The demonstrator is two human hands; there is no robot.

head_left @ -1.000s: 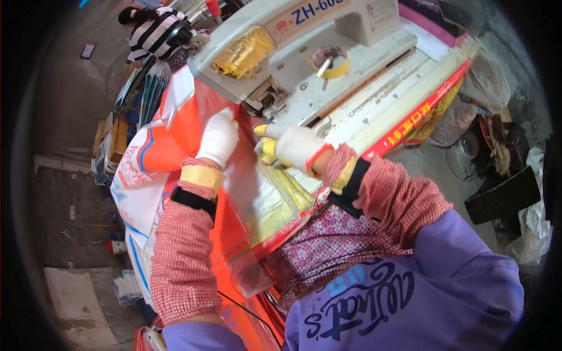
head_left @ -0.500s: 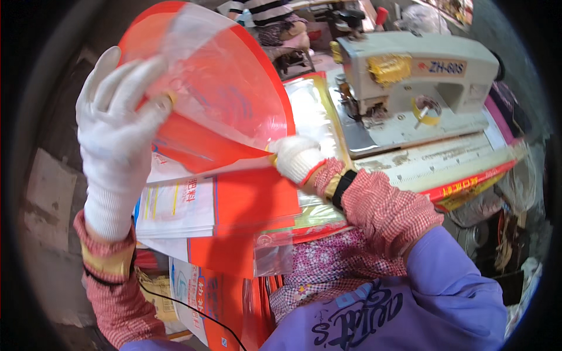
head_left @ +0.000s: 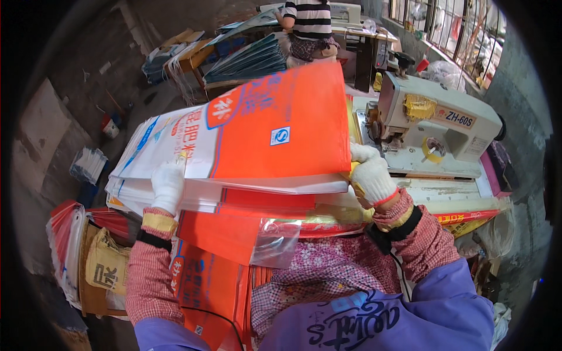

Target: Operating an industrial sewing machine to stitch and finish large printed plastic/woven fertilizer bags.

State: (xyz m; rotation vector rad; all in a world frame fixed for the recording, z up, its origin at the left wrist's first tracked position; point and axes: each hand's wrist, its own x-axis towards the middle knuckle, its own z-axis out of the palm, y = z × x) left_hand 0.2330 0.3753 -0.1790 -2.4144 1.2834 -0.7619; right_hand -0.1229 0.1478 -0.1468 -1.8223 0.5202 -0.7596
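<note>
I hold a large orange and white woven sack (head_left: 263, 134) flat in front of me, above a stack of like sacks (head_left: 234, 199). My left hand (head_left: 168, 186), in a white glove, grips the sack's near left edge. My right hand (head_left: 370, 174), also gloved, grips its right edge next to the sewing machine (head_left: 436, 120). A clear plastic liner (head_left: 275, 240) hangs from the sacks below, over my lap.
A cream industrial sewing machine stands on its table (head_left: 456, 199) to my right. Another person in a striped top (head_left: 310, 23) works at a far bench. More sack piles (head_left: 252, 58) lie behind, bundles (head_left: 88, 251) at my left on the floor.
A second ago both hands pressed a sack at the machine. Half a second ago my left hand lifted it high. Now the sack lies spread flat between both hands and the view faces left.
</note>
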